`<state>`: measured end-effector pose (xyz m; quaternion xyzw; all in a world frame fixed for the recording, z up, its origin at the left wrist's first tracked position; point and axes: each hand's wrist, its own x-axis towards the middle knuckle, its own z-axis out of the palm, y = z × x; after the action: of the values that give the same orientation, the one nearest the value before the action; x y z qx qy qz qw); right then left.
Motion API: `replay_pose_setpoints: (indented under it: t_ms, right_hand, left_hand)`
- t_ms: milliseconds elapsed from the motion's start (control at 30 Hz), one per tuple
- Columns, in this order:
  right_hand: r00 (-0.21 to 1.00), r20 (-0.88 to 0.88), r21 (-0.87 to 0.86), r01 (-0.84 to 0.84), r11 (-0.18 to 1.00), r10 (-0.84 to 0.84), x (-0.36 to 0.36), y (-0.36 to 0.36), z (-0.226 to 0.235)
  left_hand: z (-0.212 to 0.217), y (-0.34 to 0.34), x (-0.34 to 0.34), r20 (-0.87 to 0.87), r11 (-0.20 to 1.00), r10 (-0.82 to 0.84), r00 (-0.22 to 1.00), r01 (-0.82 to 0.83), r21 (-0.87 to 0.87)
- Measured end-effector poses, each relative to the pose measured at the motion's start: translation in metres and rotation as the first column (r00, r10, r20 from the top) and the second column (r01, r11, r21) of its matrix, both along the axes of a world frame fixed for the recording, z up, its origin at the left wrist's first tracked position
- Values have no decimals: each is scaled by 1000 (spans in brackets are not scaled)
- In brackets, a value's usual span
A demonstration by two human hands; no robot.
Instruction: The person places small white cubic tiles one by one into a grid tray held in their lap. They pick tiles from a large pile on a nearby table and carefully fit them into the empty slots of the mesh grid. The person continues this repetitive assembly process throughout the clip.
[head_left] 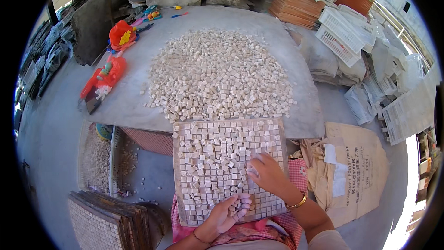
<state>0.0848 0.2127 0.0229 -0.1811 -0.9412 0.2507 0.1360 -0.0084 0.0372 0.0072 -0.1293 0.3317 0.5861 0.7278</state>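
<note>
A square grid tray [177, 183] lies in front of me, its near edge over my lap. Small whitish stone cubes [210, 150] fill many of its cells, and others lie loose on top, mostly at the left and middle. My left hand [233, 212] is cupped palm up over the near edge, its fingers curled around several cubes. Over the right half of the tray, my right hand [267, 172] points its fingers down and holds them together at the grid; what is between the fingertips is hidden. Past the tray, a large heap of cubes [217, 74] covers the stone slab.
Red plastic bags [111, 71] with toys lie on the slab's [307, 106] left side. Filled trays [99, 220] are stacked at lower left, near a white basket [112, 162] of cubes. A beige sack [356, 176] lies right; white crates [344, 32] and orange-brown sheets [296, 7] stand behind.
</note>
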Motion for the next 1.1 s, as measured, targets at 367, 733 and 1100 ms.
replay_pose_setpoints:
  t_ms: [367,733,1100]
  right_hand:
    - [995,-67,-102,62,993,-69,-4,0,-14]
    - [993,70,-293,110,950,-94,4,10,-1]
    - [989,122,-68,88,994,-80,25,-26,-18]
  left_hand:
    - [-18,-19,-6,86,962,-31,996,6,273]
    - [5,38,-41,-990,973,51,-128,230,20]
    - [-11,60,-36,-803,918,0,-596,318,-236]
